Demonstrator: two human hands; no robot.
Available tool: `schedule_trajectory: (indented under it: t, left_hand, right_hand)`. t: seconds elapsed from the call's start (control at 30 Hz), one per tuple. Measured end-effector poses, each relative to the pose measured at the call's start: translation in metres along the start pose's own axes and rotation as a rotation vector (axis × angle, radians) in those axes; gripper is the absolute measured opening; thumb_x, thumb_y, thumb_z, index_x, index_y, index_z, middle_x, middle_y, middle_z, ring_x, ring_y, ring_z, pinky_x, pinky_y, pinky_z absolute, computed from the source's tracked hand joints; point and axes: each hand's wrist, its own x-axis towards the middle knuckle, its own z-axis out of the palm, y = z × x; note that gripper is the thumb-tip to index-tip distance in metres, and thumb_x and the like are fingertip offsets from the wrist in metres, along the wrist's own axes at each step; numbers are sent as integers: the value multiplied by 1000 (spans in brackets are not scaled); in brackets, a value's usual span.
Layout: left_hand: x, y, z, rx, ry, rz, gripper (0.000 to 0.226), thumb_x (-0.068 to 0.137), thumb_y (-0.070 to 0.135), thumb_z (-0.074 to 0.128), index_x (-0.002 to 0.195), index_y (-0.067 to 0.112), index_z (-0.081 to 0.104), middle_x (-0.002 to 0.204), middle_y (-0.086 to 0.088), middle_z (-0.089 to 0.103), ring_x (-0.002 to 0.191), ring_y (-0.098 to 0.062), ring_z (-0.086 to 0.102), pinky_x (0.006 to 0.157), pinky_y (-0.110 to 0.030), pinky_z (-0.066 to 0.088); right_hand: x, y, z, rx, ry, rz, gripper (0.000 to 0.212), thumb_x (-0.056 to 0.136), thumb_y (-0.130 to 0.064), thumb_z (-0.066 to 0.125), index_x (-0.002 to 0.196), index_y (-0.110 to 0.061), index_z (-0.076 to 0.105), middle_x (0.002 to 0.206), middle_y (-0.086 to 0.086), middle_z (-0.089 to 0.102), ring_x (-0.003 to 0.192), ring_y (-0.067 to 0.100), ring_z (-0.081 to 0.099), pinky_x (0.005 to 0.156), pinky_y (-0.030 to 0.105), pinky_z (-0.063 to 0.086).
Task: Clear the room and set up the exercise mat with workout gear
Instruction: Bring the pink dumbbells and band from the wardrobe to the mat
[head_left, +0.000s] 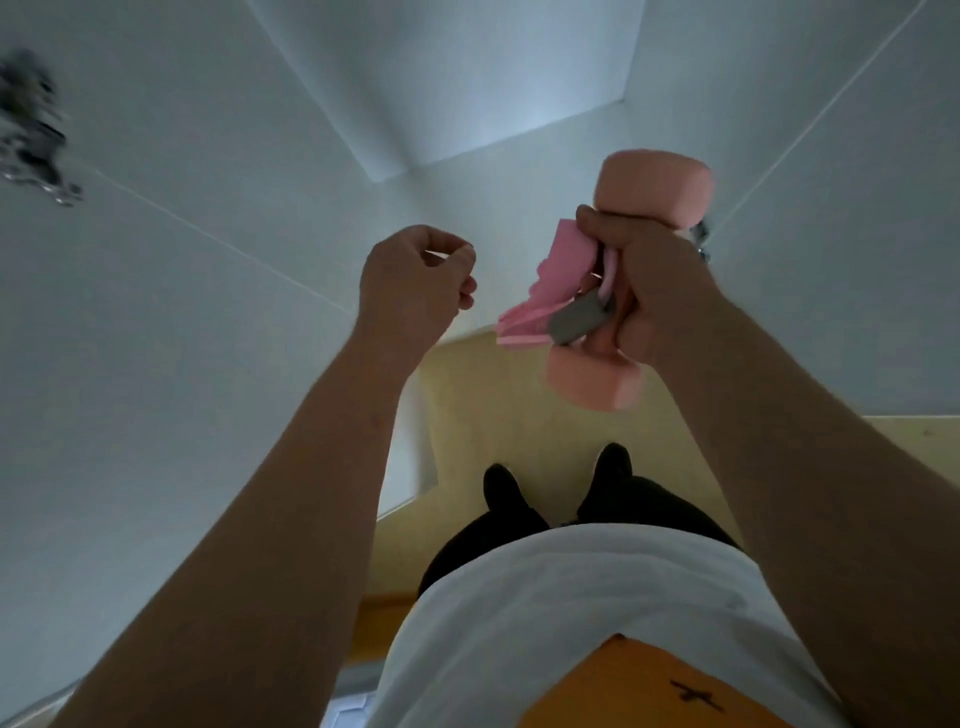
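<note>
The right hand (654, 291) was raised in front of the body with the forearm reaching up from the near right. Its fingers were wrapped round the handle of a pink dumbbell (652, 182). The dumbbell was held roughly on end, one head showing beyond the fist and the other below it, while the handle was mostly hidden by the fingers. A folded pink strip (556, 270) and a grey piece (576, 322) were pinched in the same grip, sticking out to the left of the fist. What the grey piece was could not be told.

The left hand (410, 280) was held at about the same height, well apart from the dumbbell. Its fingers were curled and its thumb tip was brought near the forefinger. Nothing could be seen held in it.

Beneath the hands a pale yellow mat (467, 410) was laid on a white tiled floor (208, 364). Two feet in black (504, 488) were planted on it. A white shirt (571, 597) filled the near edge. At the far left a dark blurred object (31, 124) lay on the tiles.
</note>
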Motion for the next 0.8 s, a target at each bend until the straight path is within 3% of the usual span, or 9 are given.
schedule_trajectory:
  t: [0.03, 0.1, 0.27, 0.33, 0.4, 0.47, 0.53, 0.63, 0.8]
  left_hand:
    - [-3, 13, -5, 13, 10, 35, 4, 93, 18, 69, 89, 18, 71, 67, 0, 73, 60, -17, 71, 74, -39, 63]
    - [-11, 43, -17, 30, 23, 121, 5, 93, 21, 68, 90, 19, 71, 69, 1, 74, 63, -16, 73, 78, -41, 62]
    - [-35, 97, -47, 130, 122, 301, 10, 96, 30, 62, 96, 24, 70, 70, 10, 73, 62, -2, 70, 75, -26, 58]
    - [-49, 111, -58, 167, 182, 346, 10, 98, 32, 61, 97, 26, 69, 71, 13, 72, 63, 1, 68, 72, -19, 54]
    - [-62, 121, -70, 181, 232, 378, 10, 98, 33, 61, 96, 27, 68, 71, 15, 72, 66, 2, 68, 72, -17, 52]
    - [-77, 130, -83, 173, 296, 412, 9, 98, 33, 61, 94, 29, 68, 72, 15, 72, 69, 2, 68, 74, -19, 52]
    - [-90, 138, -93, 162, 342, 441, 8, 98, 32, 62, 94, 29, 68, 73, 14, 72, 70, 0, 68, 76, -21, 54]
    - [-114, 152, -112, 134, 449, 496, 7, 98, 30, 62, 93, 29, 68, 73, 12, 72, 71, -4, 69, 76, -28, 56]
    - [-149, 170, -136, 119, 612, 518, 7, 98, 33, 62, 96, 29, 68, 75, 9, 72, 70, -6, 69, 73, -28, 55]
  right_hand:
    - [-10, -8, 3, -3, 10, -18, 21, 83, -24, 82, 74, -12, 67, 64, 6, 66, 60, 21, 67, 62, 36, 61]
    - [-34, -28, 13, -11, 0, -56, 29, 84, -24, 81, 66, -18, 59, 50, -3, 53, 44, 13, 54, 51, 27, 52]
    - [-90, -68, 42, -97, -98, -87, 20, 87, -24, 78, 78, -16, 63, 56, 1, 60, 40, 20, 62, 46, 36, 55]
    - [-106, -80, 51, -154, -150, -137, 18, 85, -28, 80, 81, -15, 68, 65, 3, 68, 62, 25, 71, 57, 43, 60]
    - [-121, -90, 61, -202, -191, -184, 27, 77, -33, 85, 92, -11, 76, 94, 15, 74, 95, 35, 73, 83, 55, 59]
    - [-136, -100, 72, -242, -243, -221, 35, 73, -34, 86, 98, -11, 77, 108, 21, 72, 111, 39, 69, 91, 57, 55]
    - [-149, -108, 80, -252, -273, -254, 22, 75, -33, 85, 86, -16, 75, 91, 13, 69, 101, 37, 71, 87, 48, 57]
    - [-174, -119, 92, -266, -326, -329, 16, 80, -30, 83, 71, -21, 73, 73, 0, 66, 73, 21, 67, 73, 32, 57]
    - [-210, -129, 114, -361, -410, -416, 17, 81, -28, 83, 68, -22, 74, 64, -2, 64, 57, 14, 60, 67, 30, 56]
